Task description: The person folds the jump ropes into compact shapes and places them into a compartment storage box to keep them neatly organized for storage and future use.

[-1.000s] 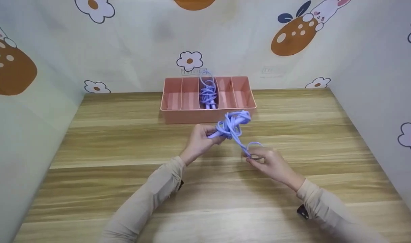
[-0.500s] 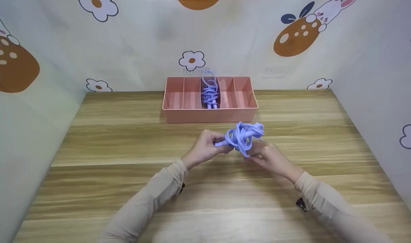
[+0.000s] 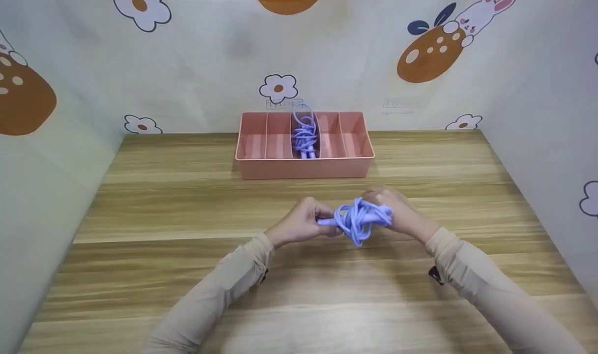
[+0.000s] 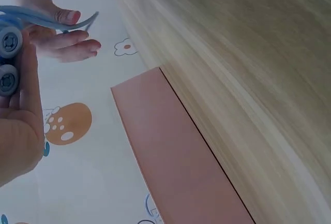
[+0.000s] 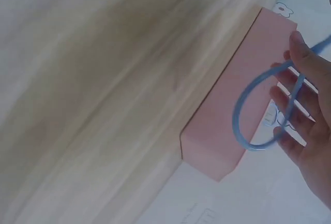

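A lilac-blue skipping rope [image 3: 357, 220], its cord wound in a tangled bundle around its handles, is held above the table in front of the box. My left hand [image 3: 301, 221] grips the handles at their left end; two round grey handle ends [image 4: 9, 42] show in the left wrist view. Behind the bundle's right side, my right hand [image 3: 397, 214] holds the cord between thumb and fingers. A loose cord loop [image 5: 238, 113] hangs out past those fingers in the right wrist view. Most right fingers are hidden in the head view.
A pink divided box [image 3: 303, 169] stands at the back of the wooden table [image 3: 181, 196], near the patterned wall. Its middle compartment holds another wound lilac skipping rope [image 3: 304, 138], with a cord loop rising above the rim.
My left hand has brought the bundle nearer to me and slightly right. My right hand, first drawing out the loop in front, has moved up behind the bundle with the cord.
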Demonstrator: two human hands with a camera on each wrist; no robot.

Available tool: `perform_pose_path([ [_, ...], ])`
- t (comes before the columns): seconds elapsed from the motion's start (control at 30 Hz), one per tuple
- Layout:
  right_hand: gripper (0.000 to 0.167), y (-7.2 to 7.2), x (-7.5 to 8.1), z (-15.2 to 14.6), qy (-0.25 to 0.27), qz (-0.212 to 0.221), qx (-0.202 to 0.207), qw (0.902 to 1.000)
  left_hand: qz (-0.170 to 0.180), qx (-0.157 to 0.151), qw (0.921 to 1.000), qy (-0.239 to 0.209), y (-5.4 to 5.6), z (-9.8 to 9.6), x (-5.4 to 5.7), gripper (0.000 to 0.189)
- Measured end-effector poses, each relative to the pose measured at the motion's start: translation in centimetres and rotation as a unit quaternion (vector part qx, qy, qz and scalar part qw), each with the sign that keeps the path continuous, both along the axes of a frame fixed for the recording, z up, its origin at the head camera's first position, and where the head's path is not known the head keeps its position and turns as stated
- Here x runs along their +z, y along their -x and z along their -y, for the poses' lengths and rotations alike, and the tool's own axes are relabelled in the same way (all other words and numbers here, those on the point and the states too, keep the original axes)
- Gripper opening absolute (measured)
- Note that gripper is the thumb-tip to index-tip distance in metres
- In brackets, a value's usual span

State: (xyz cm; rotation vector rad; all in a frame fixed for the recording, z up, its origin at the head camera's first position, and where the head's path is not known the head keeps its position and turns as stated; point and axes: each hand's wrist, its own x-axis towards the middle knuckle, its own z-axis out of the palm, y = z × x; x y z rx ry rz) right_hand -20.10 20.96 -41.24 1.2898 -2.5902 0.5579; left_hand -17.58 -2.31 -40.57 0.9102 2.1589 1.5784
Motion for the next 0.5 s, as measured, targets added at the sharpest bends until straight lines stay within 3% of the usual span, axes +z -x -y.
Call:
perform_pose_path([
  [0.1,0.014,0.5,1.2,0.3,-0.059,0.043,-0.001,0.9973,-0.018,-0.028,0.9988,0.036,0.1,-0.1,-0.1,0.014],
  [0.27,0.014,0.7,2.7,0.8,-0.113,0.123,-0.021,0.9858,-0.026,-0.057,0.9955,0.071,0.1,-0.2,-0.1,0.009],
  [0.37,0.009,0.9,3.3,1.1,-0.133,0.158,-0.019,0.9783,-0.030,-0.067,0.9928,0.095,0.2,-0.3,0.0,0.008],
  [0.5,0.006,1.2,4.0,1.4,-0.130,0.230,0.015,0.9643,-0.035,-0.080,0.9883,0.124,0.1,-0.6,-0.1,0.006],
])
